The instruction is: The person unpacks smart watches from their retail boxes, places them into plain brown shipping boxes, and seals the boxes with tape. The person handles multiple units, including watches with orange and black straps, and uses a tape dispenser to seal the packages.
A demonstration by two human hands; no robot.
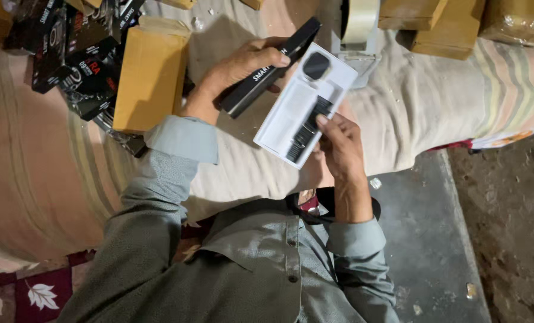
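Note:
My left hand [243,66] grips a long black box lid [267,69] with white print, held slanted over the cloth-covered surface. My right hand [338,146] holds a white tray [291,104] by its lower edge, thumb pressed on it. A black smartwatch with a dark strap [315,69] lies in the tray. The lid and the tray touch side by side between my hands. Grey shirt sleeves cover both forearms.
A tan cardboard box [150,75] lies left of my left hand, beside a heap of black printed boxes [78,54]. More brown boxes [440,24] and a tape dispenser [359,24] sit at the top. Striped cloth [434,101] covers the surface; bare floor [428,239] lies at right.

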